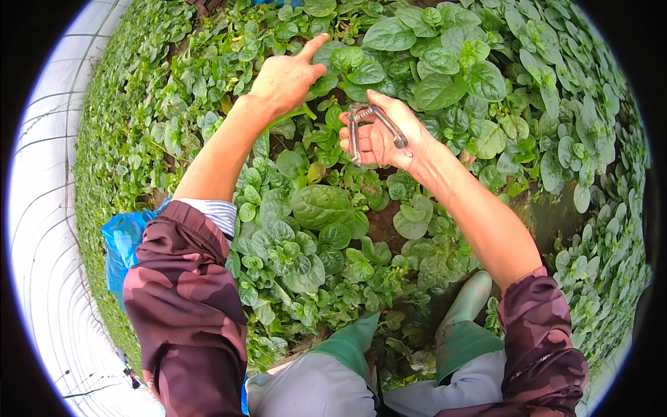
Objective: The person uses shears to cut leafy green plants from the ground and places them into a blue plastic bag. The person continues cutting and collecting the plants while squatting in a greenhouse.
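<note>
My right hand (383,130), palm turned up, holds a pair of small spring-loaded hand shears (372,122); the coil spring shows near the thumb and the two metal arms spread apart across the palm. To its left, my left hand (289,78) is over the leafy plants with the index finger stretched out and the thumb apart. A green stem (307,110) shows just below that hand; whether the hidden fingers hold it, I cannot tell. Broad green leaves (391,34) of what looks like Malabar spinach lie just beyond both hands.
Dense leafy plants (323,206) surround both arms. A blue plastic bag (122,242) is beside my left sleeve. Green rubber boots (469,297) stand among the plants below. Brown soil (385,224) shows between leaves. A white greenhouse film wall (47,172) with curved ribs runs along the left.
</note>
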Tool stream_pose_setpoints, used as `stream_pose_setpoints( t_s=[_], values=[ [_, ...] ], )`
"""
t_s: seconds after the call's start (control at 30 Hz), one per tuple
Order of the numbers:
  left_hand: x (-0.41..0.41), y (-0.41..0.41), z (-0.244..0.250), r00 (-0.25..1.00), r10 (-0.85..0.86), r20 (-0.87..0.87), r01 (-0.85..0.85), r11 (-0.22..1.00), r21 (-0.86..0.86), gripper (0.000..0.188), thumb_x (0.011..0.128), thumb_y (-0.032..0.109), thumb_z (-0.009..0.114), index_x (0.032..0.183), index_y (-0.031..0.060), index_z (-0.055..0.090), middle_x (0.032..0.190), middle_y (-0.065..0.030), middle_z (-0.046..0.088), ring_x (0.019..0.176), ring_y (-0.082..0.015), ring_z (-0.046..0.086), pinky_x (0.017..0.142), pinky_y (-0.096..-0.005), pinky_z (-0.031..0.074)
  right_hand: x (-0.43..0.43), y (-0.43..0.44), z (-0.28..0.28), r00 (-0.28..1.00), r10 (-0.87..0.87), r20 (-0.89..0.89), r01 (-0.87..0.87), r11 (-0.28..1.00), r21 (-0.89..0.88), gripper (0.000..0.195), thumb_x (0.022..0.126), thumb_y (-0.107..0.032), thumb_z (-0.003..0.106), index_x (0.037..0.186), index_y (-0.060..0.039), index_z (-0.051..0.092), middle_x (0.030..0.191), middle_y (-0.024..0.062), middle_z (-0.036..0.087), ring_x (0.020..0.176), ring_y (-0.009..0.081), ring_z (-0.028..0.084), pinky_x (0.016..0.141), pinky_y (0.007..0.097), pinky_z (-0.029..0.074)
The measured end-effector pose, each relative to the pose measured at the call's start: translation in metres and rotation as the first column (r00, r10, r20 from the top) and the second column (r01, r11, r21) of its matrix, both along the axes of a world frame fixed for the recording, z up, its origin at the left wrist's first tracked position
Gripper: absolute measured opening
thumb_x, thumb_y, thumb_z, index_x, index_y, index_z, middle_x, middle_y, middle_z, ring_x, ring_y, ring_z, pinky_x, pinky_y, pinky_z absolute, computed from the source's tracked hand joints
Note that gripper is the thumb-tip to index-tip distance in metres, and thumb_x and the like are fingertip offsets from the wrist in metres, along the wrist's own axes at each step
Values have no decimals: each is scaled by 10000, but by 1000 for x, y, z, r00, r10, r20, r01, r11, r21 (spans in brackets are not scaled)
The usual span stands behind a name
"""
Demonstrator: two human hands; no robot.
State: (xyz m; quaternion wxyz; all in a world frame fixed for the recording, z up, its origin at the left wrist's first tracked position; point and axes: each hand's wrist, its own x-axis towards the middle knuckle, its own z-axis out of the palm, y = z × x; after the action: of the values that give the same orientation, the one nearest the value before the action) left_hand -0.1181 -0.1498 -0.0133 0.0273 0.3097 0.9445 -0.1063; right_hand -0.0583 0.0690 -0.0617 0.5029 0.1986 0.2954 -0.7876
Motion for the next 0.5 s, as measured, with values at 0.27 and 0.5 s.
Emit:
stream_pose_setpoints(
  t_s=[0.27, 0.5],
  values=[
    [-17, 17, -29, 991, -90, 101, 92, 996, -12, 237, 785, 7, 604, 1007, 59, 667, 1275, -83, 622, 832, -348, 690, 704, -449, 568, -19, -19, -22, 998, -1, -57, 7, 995, 101, 569, 1051, -526, 310, 1074, -27, 583, 759, 57, 626, 636, 201, 606, 540, 335, 461],
    [21, -26, -8, 996, 89, 22, -91, 969, 228, 229, 775, -4, 606, 999, 46, 601, 996, -118, 608, 860, -383, 655, 731, -484, 547, 25, 27, 13, 971, 172, -165, -150, 979, 138, 568, 1055, -537, 335, 1107, -28, 582, 632, -8, 517, 523, 138, 489, 471, 309, 350]
  ],
)
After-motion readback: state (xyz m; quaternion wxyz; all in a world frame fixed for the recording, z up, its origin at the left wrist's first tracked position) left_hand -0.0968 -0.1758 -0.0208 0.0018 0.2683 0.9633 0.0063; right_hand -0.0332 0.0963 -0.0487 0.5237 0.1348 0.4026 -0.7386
